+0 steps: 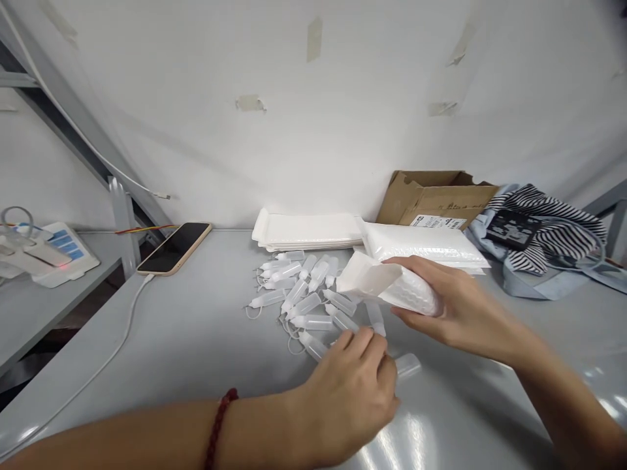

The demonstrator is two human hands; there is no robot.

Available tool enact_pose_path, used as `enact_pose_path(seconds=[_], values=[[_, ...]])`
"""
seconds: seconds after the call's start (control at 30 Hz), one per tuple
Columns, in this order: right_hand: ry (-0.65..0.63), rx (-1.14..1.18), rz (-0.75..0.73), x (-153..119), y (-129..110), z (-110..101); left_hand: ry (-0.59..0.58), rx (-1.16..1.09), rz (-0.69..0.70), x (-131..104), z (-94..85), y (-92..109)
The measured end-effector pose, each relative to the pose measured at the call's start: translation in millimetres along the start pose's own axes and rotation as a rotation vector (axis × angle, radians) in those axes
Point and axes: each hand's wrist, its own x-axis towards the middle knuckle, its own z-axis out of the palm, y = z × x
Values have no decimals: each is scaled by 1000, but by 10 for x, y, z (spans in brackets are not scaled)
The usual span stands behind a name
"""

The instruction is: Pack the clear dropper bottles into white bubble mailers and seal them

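Observation:
My right hand grips a white bubble mailer between thumb and fingers, its mouth gaping toward the left. Below the mailer, my left hand has its fingers curled downward at the near edge of a pile of small translucent plastic squeeze bottles. Its fingertips are hidden, so what they hold cannot be made out. Beyond its knuckles a single squeeze bottle sticks out, partly covered by the hand. Several bottles have thin looped straps at their caps.
Behind the pile lies a stack of flat white mailers, with a plump mailer beside it. A cardboard box and striped cloth with a black object are at right. A charging phone lies left, its white cable crossing the table.

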Motion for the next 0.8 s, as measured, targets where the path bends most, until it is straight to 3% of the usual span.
enact_pose_path(seconds=[0.17,0.3,0.43,0.5,0.63,0.7,0.8], values=[[-61,-44,32,-15,-4,77,-7,180,23,-40,142,-26],[-89,-64,39,-6,-10,116,-6,150,-59,-192,37,-201],[-102,-64,14,0,-26,158,138,24,15,-330,-172,-298],[-125,-63,6,1,-32,191,272,-87,19,-378,-268,-314],[-168,-74,-15,1,-52,269,503,-218,-222,-443,-409,-382],[-177,-86,-36,-5,-76,303,506,-198,-322,-472,-451,-437],[-183,-103,-68,-22,-132,347,449,-182,-365,-514,-468,-498]])
